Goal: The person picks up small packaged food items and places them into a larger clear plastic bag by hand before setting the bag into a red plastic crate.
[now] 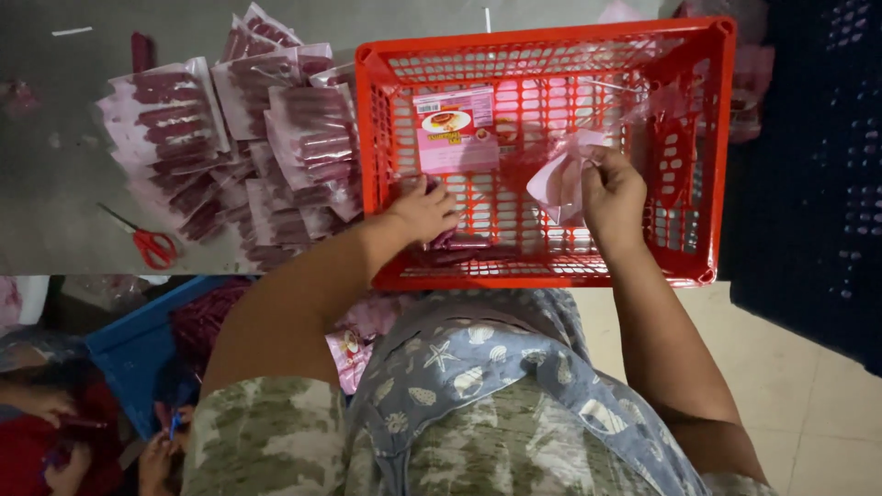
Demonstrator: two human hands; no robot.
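Sticks (pixel 464 243), dark red, lie lengthwise left-to-right on the red basket (pixel 542 41) floor under the left hand (pixel 424 211), seemingly gripping them; the right hand (pixel 614 188) pinches 1 pink wrapper (pixel 556 179), upright.

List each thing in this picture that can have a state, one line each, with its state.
Red basket: upright, nearly empty.
Pink bag: held up, open, in right hand.
Left hand: palm down on dark red sticks.
Filled packets: piled flat on table.
Scissors: lying closed.
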